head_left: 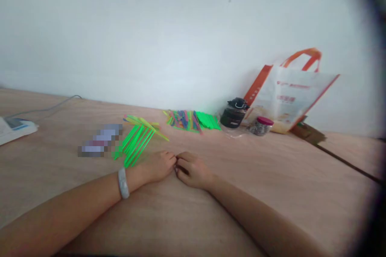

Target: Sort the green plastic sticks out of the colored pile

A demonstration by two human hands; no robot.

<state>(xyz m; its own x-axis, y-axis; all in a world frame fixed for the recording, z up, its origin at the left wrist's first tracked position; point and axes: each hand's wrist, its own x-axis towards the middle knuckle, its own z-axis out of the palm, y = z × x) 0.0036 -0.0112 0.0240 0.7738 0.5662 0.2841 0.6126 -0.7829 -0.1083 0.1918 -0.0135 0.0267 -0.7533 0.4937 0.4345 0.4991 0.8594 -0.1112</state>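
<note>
Forearms [78, 205], hands [194, 172] half-curled and touching, any hold unclear, green sticks [138, 147] just beside the left hand [159, 166].

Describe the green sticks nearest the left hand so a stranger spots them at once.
On the wood-coloured table, find the left hand, with a pale bangle at its wrist. Just beyond the wrist lie the green sticks, roughly side by side. Unlike the packed green bundle by the wall, these show gaps between them.
</note>
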